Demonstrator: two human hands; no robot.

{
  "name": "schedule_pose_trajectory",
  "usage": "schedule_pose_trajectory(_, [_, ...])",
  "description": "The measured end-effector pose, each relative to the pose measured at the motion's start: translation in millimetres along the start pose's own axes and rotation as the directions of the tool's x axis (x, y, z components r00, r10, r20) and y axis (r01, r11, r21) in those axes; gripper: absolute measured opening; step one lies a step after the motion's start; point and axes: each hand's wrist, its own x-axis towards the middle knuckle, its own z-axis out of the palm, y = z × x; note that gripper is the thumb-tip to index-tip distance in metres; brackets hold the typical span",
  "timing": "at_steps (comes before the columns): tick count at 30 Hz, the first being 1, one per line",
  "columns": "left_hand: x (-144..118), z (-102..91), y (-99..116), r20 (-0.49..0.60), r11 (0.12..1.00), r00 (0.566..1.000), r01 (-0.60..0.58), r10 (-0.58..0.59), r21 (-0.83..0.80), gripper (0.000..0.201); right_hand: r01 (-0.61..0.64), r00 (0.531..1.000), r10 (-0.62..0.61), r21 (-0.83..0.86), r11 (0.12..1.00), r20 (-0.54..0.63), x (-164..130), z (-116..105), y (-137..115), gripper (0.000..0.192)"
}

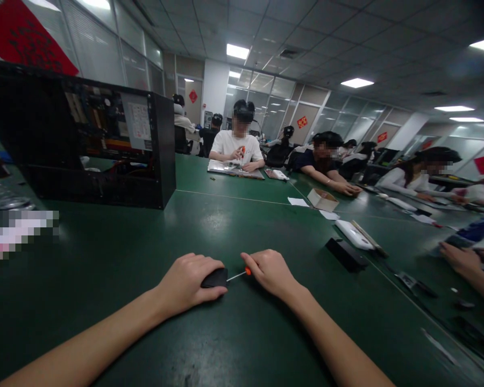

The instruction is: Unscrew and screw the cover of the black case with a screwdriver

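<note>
Low over the green table [210,228], my left hand [183,282] is closed around a small black block-shaped case [215,278]. Most of that case lies under my palm, so its exact kind is hidden. My right hand [272,273] is wrapped round a screwdriver [237,276] with an orange handle, of which only the front end shows. The thin metal shaft points left, and its tip meets the right end of the black case. Whether the tip is inserted or just touching I cannot tell.
An opened black computer tower [165,145] stands at the left. To the right lie a black rectangular block [346,255], a white device [354,235] and an open cardboard box [322,199]. Another person's hands [462,260] are at the right edge. Several people sit across the table.
</note>
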Motion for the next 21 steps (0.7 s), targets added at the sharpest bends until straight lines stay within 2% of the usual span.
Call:
schedule_pose_trajectory(5, [-1,-1.2,2,-0.039,0.999,0.999,0.011,-0.012,-0.044,0.035,0.0,0.999,-0.003,0.064,0.998,0.04,3,14,-10,0.063])
schedule_pose_trajectory(9, [-1,-1.8,3,-0.046,0.998,0.999,0.01,-0.013,-0.055,0.035,0.044,0.998,-0.046,0.063,0.997,0.03,2,13,-13,0.058])
schedule_pose_trajectory(12, [-1,-1.1,2,-0.045,0.998,0.999,-0.001,-0.002,-0.056,0.035,0.11,0.993,-0.109,0.029,0.993,-0.045,0,10,-11,0.049])
schedule_pose_trajectory(17, [-2,0.3,1,-0.068,0.998,0.998,-0.014,0.009,-0.069,0.036,0.137,0.951,-0.124,0.026,0.99,-0.284,-3,10,-16,0.036])
schedule_pose_trajectory(21, [-2,1.3,0,-0.08,0.997,0.997,-0.023,0.017,-0.077,0.036,0.167,0.952,-0.148,0.051,0.985,-0.269,-4,14,-23,0.032])
